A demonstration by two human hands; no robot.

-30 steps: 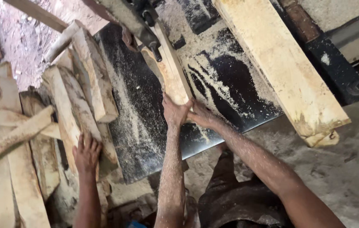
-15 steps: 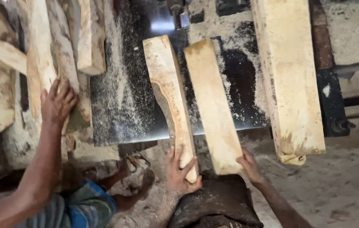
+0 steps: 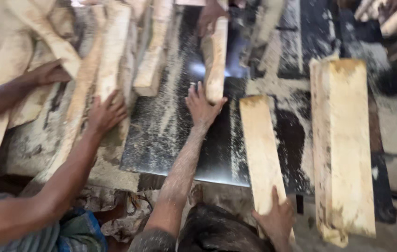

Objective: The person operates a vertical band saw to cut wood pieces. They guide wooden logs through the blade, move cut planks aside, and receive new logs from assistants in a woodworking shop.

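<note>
Single head view, steeply down, close over saw table (image 3: 170, 140)

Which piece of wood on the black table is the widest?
The thick plank at the far right. It is much wider than the narrower board under the right hand beside it.

Soft daylight falls evenly over the scene, with no hard shadows. A pale bluish glare shines off the dark bench (image 3: 175, 140) near its far edge, beside the upright wood piece (image 3: 214, 56). Motion blur smears the whole frame, heaviest toward the far right corner, where the stacked timber loses detail.
</note>
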